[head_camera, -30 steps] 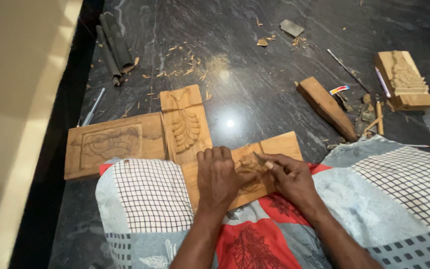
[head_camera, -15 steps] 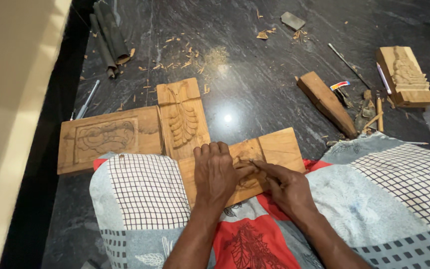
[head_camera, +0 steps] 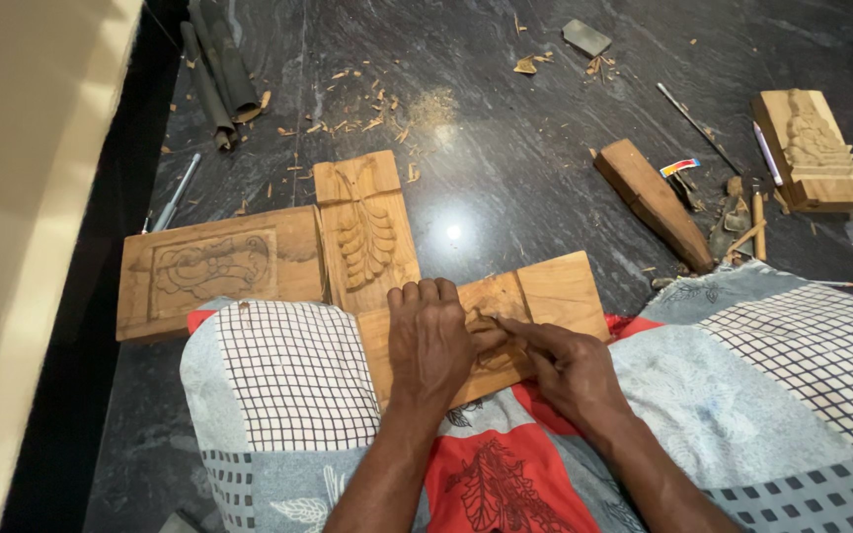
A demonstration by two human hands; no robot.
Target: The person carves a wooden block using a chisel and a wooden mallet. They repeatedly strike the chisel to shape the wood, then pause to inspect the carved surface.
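Though hand-pinned, plank (head_camera: pixel 555 296) lengthwise left-right.

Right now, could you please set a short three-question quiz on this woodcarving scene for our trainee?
1. True or false: the left hand lies flat on the pale wooden carving panel on the lap.
2. What does the right hand hold?
3. Which lies nearest the leaf-carved upright wooden board? A) grey stone block B) rectangular carved wooden panel C) wedge-shaped brown wooden block

Key: 1 true; 2 a thin carving tool; 3 B.
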